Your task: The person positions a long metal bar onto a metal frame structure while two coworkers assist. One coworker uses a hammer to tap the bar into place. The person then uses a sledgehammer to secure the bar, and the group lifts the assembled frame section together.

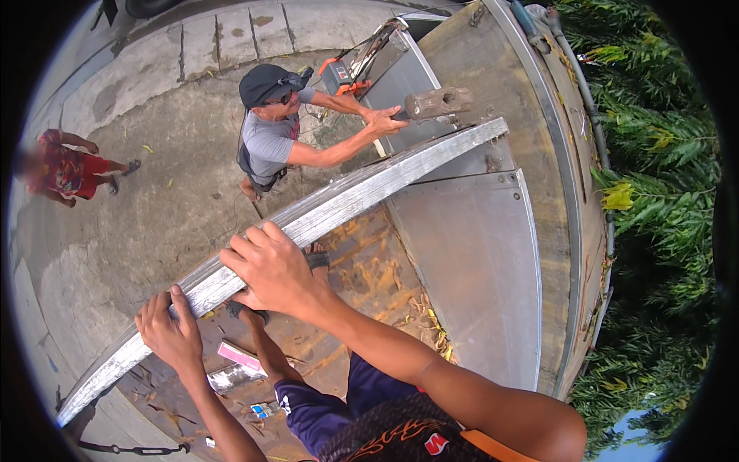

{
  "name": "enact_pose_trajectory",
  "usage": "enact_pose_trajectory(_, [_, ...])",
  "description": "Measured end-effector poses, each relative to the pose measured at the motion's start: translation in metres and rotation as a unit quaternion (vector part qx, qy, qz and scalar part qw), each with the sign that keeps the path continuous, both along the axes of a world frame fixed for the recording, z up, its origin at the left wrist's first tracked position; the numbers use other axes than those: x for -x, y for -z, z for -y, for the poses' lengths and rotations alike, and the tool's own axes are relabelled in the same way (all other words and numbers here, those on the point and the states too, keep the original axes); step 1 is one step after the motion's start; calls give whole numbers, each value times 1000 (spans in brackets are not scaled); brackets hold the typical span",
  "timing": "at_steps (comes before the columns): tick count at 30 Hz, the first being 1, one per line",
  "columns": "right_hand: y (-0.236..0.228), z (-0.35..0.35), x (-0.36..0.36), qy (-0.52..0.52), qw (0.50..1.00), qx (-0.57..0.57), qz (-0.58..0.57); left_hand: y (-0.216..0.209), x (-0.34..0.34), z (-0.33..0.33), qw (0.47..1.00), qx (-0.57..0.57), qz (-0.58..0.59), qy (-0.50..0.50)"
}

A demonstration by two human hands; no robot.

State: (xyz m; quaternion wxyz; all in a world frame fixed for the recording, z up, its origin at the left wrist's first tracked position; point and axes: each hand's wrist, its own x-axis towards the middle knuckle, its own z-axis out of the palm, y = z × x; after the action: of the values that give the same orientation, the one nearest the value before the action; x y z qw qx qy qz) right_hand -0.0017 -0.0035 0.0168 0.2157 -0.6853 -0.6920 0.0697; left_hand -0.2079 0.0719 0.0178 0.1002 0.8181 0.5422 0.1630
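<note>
A long beam (354, 191) with worn, flaking white paint slants from the lower left up to the right, where its end lies against metal panels. My left hand (171, 331) is closed over its lower part, fingers bent across the top edge. Farther up, my right hand (271, 271) grips the same beam, fingers over the top and thumb below. On the far side, a co-worker in a cap and grey shirt holds a sledgehammer (440, 102) with both hands. Its heavy head hangs just above the beam's upper end.
My sandalled feet stand on a rusty metal floor (362, 262) with dry leaves and a pink box (239, 356). A grey metal panel (469, 254) rises at right. Behind the co-worker is an orange-and-black tool (339, 77). Another person in red (73, 165) stands far left; trees (654, 192) border the right.
</note>
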Motion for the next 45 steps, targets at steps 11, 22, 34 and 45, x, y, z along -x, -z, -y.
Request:
enact_pose_trajectory(11, [-3, -1, -2, 6, 1000, 5, -2, 3, -2, 0, 1000, -19, 3, 3])
enact_pose_trajectory(22, [-2, -1, -1, 7, 1000, 7, -10, 4, -1, 0, 1000, -24, 2, 8])
enact_pose_trajectory(34, [3, 0, 0, 10, 1000, -1, -5, 5, 0, 0, 1000, -23, -5, 5])
enact_pose_trajectory(45, [1, 0, 1, 10, 1000, 15, 0, 5, 3, 0, 1000, 12, -25, -5])
